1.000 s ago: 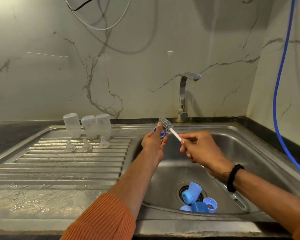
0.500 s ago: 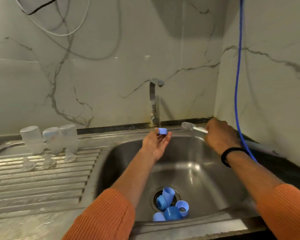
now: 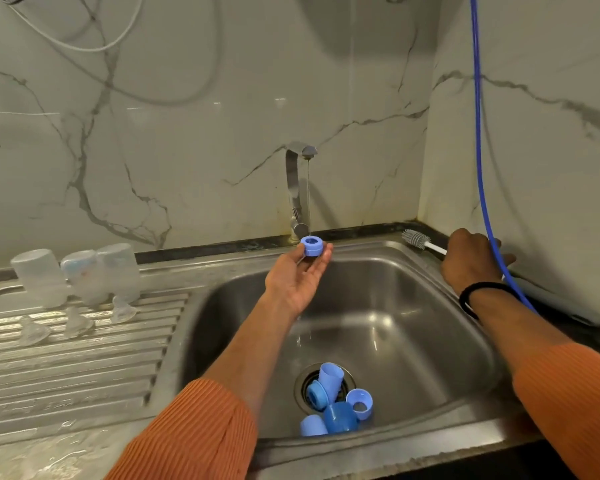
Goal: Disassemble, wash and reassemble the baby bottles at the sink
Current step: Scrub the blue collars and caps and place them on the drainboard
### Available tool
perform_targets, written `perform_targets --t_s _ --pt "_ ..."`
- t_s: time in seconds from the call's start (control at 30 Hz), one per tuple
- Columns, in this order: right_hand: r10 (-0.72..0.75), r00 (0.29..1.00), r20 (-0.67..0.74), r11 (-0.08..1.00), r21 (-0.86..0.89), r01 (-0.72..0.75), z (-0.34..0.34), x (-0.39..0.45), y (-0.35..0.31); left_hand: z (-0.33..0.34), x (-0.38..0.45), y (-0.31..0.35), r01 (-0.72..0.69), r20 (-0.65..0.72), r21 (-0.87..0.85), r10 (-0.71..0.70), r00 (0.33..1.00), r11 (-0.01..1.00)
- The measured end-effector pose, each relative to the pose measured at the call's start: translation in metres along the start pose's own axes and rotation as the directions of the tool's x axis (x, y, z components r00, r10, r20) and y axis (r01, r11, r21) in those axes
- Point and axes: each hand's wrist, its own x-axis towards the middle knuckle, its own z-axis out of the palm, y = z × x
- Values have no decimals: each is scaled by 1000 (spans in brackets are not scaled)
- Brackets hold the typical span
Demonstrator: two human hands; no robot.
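Note:
My left hand (image 3: 297, 282) is palm up over the sink basin (image 3: 388, 306), holding a blue bottle ring (image 3: 311, 245) on its fingertips under a thin stream from the tap (image 3: 297, 188). My right hand (image 3: 468, 261) rests at the sink's back right rim, shut on the white handle of a grey bottle brush (image 3: 417, 239) whose head lies on the rim. Several blue caps and rings (image 3: 333, 400) sit over the drain. Three clear bottles (image 3: 80, 275) stand upside down on the drainboard with three clear nipples (image 3: 73, 322) in front of them.
The ribbed steel drainboard (image 3: 66, 368) spreads to the left, wet near its front. A blue hose (image 3: 480, 150) hangs down the right wall past my right wrist. Marble walls close the back and right. A white cable (image 3: 84, 46) loops at top left.
My right hand has taken the brush away from the ring and carried it to the sink's back right corner. My left hand has turned palm up, with the ring under the tap's stream.

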Motion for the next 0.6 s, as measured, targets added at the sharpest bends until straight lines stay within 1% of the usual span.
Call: perform_targets --t_s 0.1,0.27,0.6 --pt "-19 1000 -1 1000 -12 19 1 0 -1 -2 1 0 -26 -40 12 27 999 1000" --pt "-37 999 12 999 11 37 2 0 -3 -7 0 -3 -63 -128 81 73 989 995" --pt "-132 990 57 988 88 126 1 -7 -10 -9 -1 -5 -50 -127 160 71 989 986"
